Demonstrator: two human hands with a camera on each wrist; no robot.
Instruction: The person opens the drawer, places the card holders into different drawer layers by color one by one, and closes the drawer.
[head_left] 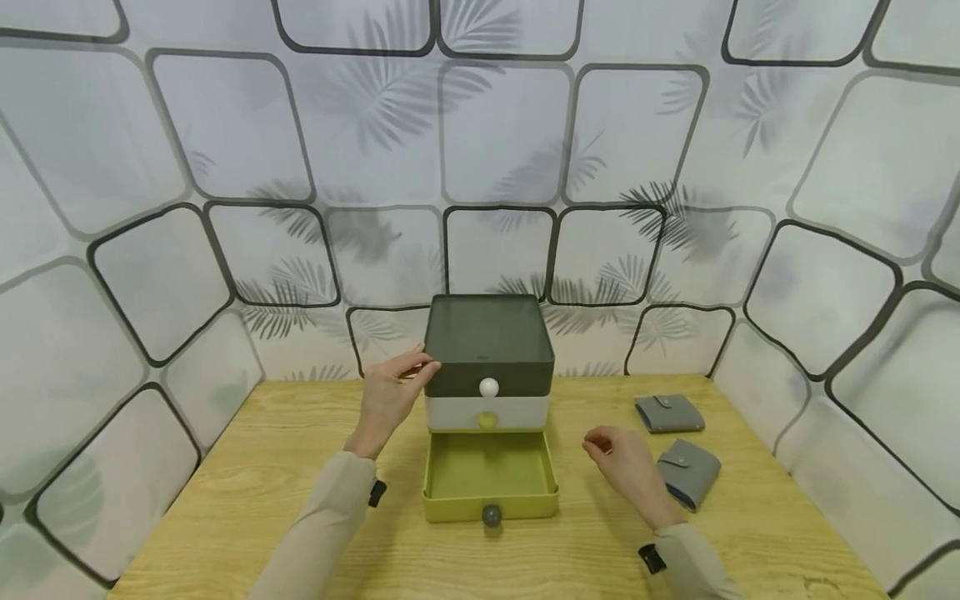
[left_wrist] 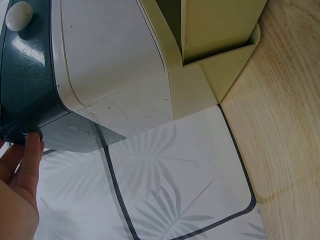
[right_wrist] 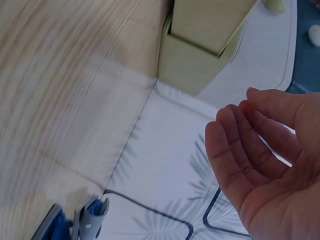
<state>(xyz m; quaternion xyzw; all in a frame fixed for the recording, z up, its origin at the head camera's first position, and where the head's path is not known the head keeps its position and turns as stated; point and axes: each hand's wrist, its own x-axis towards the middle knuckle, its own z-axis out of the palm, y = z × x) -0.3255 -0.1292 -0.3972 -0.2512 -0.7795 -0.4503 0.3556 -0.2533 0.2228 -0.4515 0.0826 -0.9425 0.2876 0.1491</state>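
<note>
At frame centre, the left hand (head_left: 386,406) touches the drawer unit (head_left: 487,329) (gripping or pressing, I can't tell); light bracing would suit the open drawer (head_left: 453,509). The right hand (head_left: 628,468) hovers empty, loosely curled.

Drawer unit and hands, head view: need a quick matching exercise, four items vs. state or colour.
1. bottom drawer
2. middle drawer
3. left hand
4. right hand

A. white, closed
B. fingers loosely curled, holding nothing
C. yellow-green, pulled out
D. touching the dark top drawer

Pairs: 1-C, 2-A, 3-D, 4-B
</note>
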